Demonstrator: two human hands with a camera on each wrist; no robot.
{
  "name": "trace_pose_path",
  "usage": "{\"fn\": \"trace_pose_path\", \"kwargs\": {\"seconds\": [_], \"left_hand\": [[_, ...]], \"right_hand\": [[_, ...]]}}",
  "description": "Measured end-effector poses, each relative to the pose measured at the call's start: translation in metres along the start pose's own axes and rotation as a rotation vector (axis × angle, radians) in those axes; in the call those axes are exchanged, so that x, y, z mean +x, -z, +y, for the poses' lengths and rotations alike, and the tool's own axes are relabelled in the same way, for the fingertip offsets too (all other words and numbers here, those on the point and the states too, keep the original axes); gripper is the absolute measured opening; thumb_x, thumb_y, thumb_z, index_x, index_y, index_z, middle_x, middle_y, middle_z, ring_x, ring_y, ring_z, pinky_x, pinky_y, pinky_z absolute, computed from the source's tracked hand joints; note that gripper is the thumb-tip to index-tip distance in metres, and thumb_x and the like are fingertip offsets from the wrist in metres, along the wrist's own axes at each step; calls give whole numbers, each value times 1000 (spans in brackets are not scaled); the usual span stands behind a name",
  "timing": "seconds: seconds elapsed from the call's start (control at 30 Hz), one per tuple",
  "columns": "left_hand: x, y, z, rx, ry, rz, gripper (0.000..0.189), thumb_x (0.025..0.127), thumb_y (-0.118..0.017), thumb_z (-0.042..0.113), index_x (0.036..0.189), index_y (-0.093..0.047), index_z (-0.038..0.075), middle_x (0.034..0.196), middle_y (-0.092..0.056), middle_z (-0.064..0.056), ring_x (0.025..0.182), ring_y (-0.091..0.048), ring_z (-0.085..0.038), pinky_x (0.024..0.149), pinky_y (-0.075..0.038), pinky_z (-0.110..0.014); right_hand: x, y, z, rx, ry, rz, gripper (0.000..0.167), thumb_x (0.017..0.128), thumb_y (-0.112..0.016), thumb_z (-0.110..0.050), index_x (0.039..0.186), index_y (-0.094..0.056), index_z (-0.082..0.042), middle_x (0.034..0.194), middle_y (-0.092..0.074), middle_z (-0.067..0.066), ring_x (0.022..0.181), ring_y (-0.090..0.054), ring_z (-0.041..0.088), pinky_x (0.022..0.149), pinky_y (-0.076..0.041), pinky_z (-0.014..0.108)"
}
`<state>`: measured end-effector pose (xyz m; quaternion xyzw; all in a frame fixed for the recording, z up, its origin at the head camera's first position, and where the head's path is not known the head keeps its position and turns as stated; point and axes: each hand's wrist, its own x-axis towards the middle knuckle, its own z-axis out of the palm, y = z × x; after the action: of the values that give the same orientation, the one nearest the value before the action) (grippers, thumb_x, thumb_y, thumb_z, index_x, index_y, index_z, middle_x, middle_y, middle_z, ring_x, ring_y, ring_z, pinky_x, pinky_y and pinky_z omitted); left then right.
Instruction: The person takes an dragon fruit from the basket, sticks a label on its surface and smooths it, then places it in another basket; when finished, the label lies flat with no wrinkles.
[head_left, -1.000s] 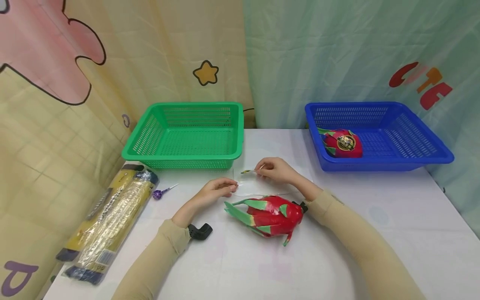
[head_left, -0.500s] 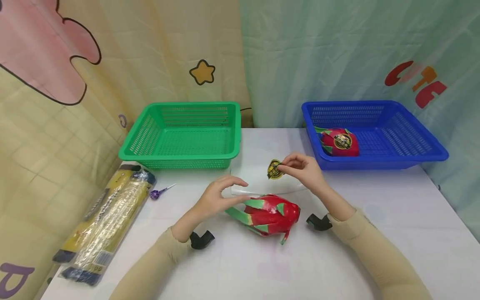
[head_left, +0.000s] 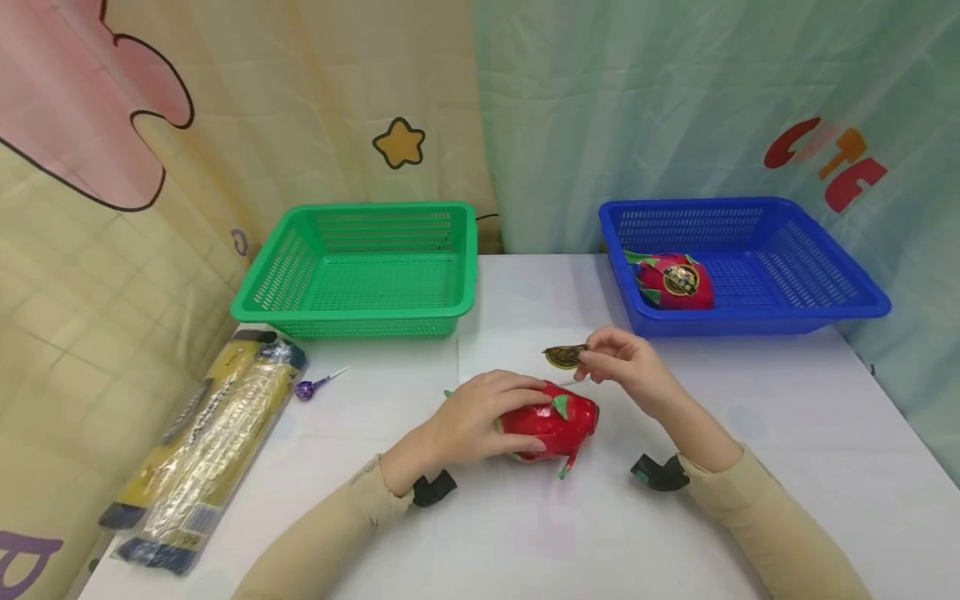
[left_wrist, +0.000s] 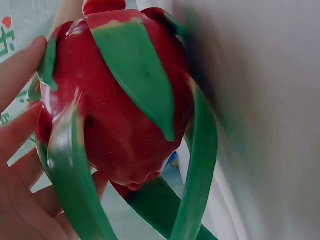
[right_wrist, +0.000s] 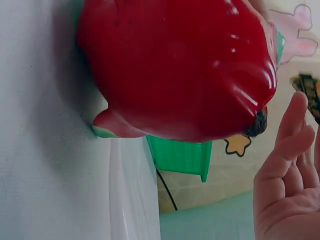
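Note:
A red dragon fruit (head_left: 573, 417) with long green scales lies on its side on the white table. My left hand (head_left: 476, 417) holds it, fingers over the top and thumb along the near side; the hand hides its leafy end in the head view. Green scales (left_wrist: 132, 75) fill much of the left wrist view. Just beyond the fruit, my right hand (head_left: 630, 367) pinches a black-and-gold oval sticker (head_left: 564, 357) by its edge, tilted so its face is foreshortened. Behind the fruit lies a pale sheet (head_left: 498, 354) flat on the table.
A green basket (head_left: 360, 327) stands at the back left. In the blue basket (head_left: 750, 320) at the back right sits another dragon fruit (head_left: 693, 293) with a similar sticker. Long yellow packets (head_left: 217, 450) and a purple lollipop (head_left: 305, 389) lie at the left.
My right hand has lifted the sticker off the sheet area and moved right and nearer, turning it. My left hand has left the sheet and come over the dragon fruit, now holding it.

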<state>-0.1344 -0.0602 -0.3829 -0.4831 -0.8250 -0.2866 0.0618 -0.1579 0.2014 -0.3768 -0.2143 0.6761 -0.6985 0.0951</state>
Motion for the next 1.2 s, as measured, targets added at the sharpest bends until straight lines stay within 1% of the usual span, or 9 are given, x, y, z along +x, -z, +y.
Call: {"fn": "trace_pose_path", "kwargs": {"seconds": [0.1,0.2,0.37,0.5,0.6,0.77,0.87,1.1,1.2], "left_hand": [[5,2,-8,-42,22,-4,49,82,-70,43,122,-62,16,128,-56,4,114,-50,-10,90,-45,-27],[9,3,-17,-104,55,-9,49,83,-70,40,124,-60,14,128,-56,4,115,-50,-9,91,-43,-27],[14,6,-29,-194,112,-22,49,86,-68,36,128,-57,14,127,-56,5,116,-48,-6,95,-41,-28],[16,6,-34,-242,153,-31,47,89,-63,35,130,-55,14,129,-54,4,118,-47,-8,93,-44,-29],[17,7,-36,-264,189,-37,45,92,-59,36,132,-53,15,132,-51,4,119,-45,-9,91,-45,-30],[20,7,-37,-275,230,-44,44,95,-52,35,135,-50,16,136,-47,2,123,-41,-12,96,-42,-35],[21,7,-37,-275,238,-44,43,97,-49,35,135,-49,14,137,-47,0,124,-41,-13,98,-40,-37],[23,4,-40,-247,226,-36,43,98,-46,34,135,-49,12,135,-48,-1,124,-42,-13,101,-37,-37],[23,3,-42,-226,228,-30,44,98,-44,36,135,-48,13,136,-48,0,125,-41,-13,103,-35,-38]], "right_hand": [[-2,1,0,46,19,-104,24,92,-53,3,91,-63,-19,80,-66,-3,72,-61,10,65,-47,24],[-4,2,-2,22,10,-136,23,91,-55,1,90,-64,-20,76,-61,-5,68,-54,9,64,-46,24],[-5,2,-5,-112,-80,-69,19,86,-63,-1,85,-66,-19,72,-62,-5,63,-55,10,60,-47,25],[-4,1,-6,-231,-148,3,5,83,-69,-6,86,-66,-8,72,-65,-1,63,-57,14,59,-47,29],[-3,-1,-7,-282,-189,44,13,82,-72,-10,89,-65,0,72,-66,1,65,-59,23,61,-48,33],[-3,-7,-8,-335,-233,84,20,81,-74,-17,91,-67,0,75,-68,6,73,-62,36,69,-51,41],[-3,-10,-8,-356,-234,104,23,81,-74,-20,92,-68,0,77,-68,8,76,-62,38,73,-52,44],[-4,-17,-8,-392,-202,152,25,80,-76,-22,91,-68,-1,78,-68,8,75,-62,36,66,-51,29],[-5,-20,-7,-410,-167,180,25,80,-76,-22,89,-68,-1,77,-68,8,73,-62,33,63,-50,27]]}}
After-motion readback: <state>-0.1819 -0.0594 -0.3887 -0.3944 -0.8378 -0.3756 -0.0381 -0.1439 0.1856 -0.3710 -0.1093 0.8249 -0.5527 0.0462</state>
